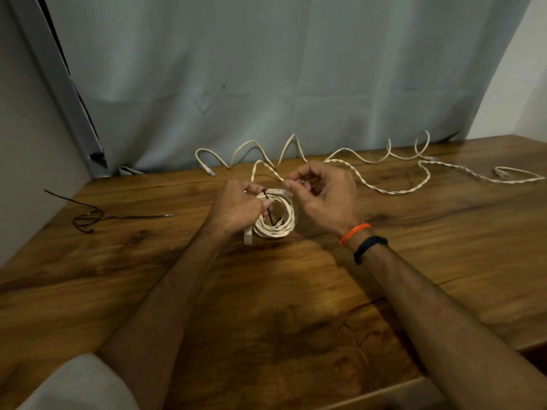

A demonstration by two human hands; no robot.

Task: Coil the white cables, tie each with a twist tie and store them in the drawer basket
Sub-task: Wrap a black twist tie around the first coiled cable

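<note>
Wood, brown, strongly grained: table (296, 291), filling the lower view; pale blue-grey curtain (266, 69) hanging behind its far edge.

White cable, loose (393, 191): long, twisted in part, zigzagging along the far edge of the table from the middle out to the right; one plug end lies far left of the run, another far right. One stretch passes just behind the right hand.

White cable, coiled (276, 221): small round coil of several turns, held just above the table at centre, between the two hands. A clear plug hangs below its left side.

Left hand (236, 208): fingers curled round the left side of the coil, gripping it.

Right hand (322, 196): fingertips pinched at the top right of the coil; whether on the tie's end or on the cable cannot be told. Orange and dark bands on the wrist.

Twist tie, dark (268, 204): thin, crossing the coil's upper left turns, running down into its centre.

Spare twist ties, dark (88, 216): tangled, far left on the table, well apart from the hands.
</note>
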